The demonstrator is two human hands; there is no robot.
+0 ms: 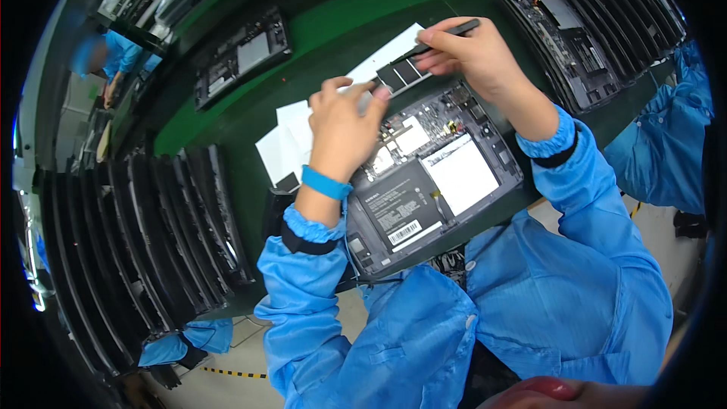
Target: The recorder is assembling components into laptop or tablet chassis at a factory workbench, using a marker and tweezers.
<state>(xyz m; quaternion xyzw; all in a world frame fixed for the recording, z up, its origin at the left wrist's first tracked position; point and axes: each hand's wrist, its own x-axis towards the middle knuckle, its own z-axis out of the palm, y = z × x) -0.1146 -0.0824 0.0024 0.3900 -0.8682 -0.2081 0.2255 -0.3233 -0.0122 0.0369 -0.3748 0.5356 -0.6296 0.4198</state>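
Observation:
My right hand [485, 57] grips a pair of black tweezers [463, 27], their tips pointing down-left over a white sheet [390, 51] with black rectangular stickers [409, 72]. At the left end of the stickers, my left hand [344, 123] has thumb and forefinger close together on the sheet's edge. A blue band circles that wrist. Just below both hands lies an opened laptop base [469, 221], tilted on the bench. Its black battery [397, 208], a white panel [460, 174] and circuit board [409, 136] are exposed; my left hand hides its upper left corner.
More white sheets [284, 144] lie left of my left hand. Rows of upright dark laptop parts stand at left [144, 235] and right [621, 11]. Another opened base [246, 57] rests on the green bench [341, 0] farther back. Blue-sleeved people [121, 53] are nearby.

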